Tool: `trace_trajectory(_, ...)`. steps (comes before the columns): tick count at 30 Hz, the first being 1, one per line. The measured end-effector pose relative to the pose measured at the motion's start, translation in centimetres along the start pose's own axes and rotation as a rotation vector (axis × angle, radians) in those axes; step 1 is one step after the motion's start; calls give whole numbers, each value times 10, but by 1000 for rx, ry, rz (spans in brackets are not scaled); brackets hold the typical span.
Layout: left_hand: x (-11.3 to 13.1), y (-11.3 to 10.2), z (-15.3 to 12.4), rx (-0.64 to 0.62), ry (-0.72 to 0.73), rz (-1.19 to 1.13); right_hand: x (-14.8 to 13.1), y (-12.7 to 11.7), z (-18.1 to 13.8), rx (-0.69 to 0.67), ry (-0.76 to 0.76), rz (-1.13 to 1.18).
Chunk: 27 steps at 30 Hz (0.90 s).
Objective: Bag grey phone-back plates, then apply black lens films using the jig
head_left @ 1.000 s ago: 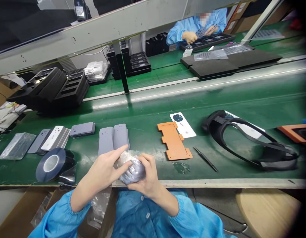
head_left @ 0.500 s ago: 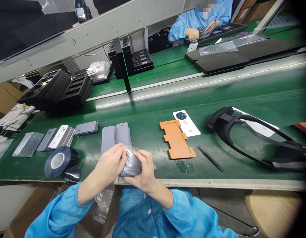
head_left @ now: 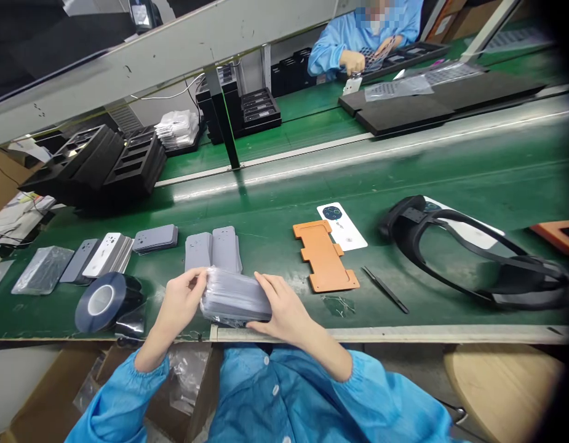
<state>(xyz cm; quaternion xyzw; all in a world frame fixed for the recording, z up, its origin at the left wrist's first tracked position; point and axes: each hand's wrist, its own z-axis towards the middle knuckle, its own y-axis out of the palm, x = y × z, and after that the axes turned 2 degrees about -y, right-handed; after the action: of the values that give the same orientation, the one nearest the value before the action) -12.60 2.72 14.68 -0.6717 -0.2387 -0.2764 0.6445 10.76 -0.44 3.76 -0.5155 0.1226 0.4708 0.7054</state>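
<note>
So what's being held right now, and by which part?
A plastic-wrapped stack of grey covers, gripped by its ends: left hand on the left end, right hand on the right.

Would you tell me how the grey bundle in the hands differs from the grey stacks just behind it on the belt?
The bundle is wrapped in clear film; the stacks are bare. The bundle lies crosswise, gripped by the left hand and right hand; the stacks point away, on the belt. Both are grey.
</note>
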Motion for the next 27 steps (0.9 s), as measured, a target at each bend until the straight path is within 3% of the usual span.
trace_trajectory(4, -28, 2, -13, 64, -150, -156, 10, -16, 2, -181, 10, 135)
trace_trajectory(6, -38, 2, -22, 1, -191, -203, 4, -25, 1, -240, 79, 198)
trace_trajectory(9, -49, 5, -41, -200, -194, -190, -6, -41, -10, -343, 219, 313)
trace_trajectory(12, -49, 18, -61, -477, -199, -136, -13, -57, -25, -465, 317, 420)
trace_trajectory(18, -20, 77, -82, -967, -97, -332, -20, -70, -37, -724, 401, 618)
trace_trajectory(20, -13, 95, -86, -1067, -67, -347, -22, -70, -42, -692, 428, 603)
trace_trajectory(22, -15, 107, -91, -1087, -63, -386, -24, -71, -51, -594, 485, 560)
trace_trajectory(27, -43, 122, -104, -1121, -152, -775, -39, -56, -100, -296, 542, 568)
